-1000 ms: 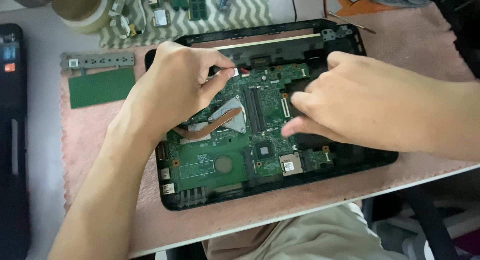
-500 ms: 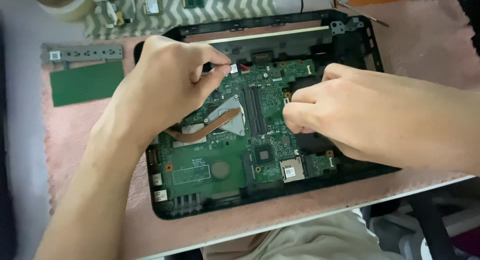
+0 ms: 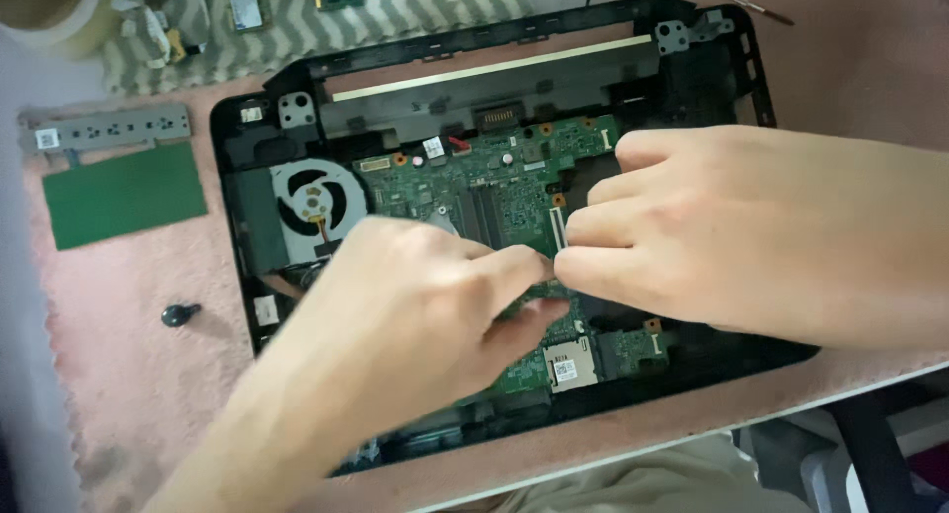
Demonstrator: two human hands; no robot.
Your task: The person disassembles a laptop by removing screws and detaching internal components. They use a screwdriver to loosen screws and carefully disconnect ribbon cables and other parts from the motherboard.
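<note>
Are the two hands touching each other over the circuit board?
Touching. The head view shows left hand and right hand fingertips meeting above the circuit board.

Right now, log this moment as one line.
left hand and right hand: fingertips meet over green motherboard | open laptop base | fan uncovered

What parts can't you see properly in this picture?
- Head view: where the fingertips of the left hand and right hand meet on the green circuit board, the fingers hide whatever they pinch.
- The tape roll is cut off by the top edge.
- The small black knob is too small to identify.
</note>
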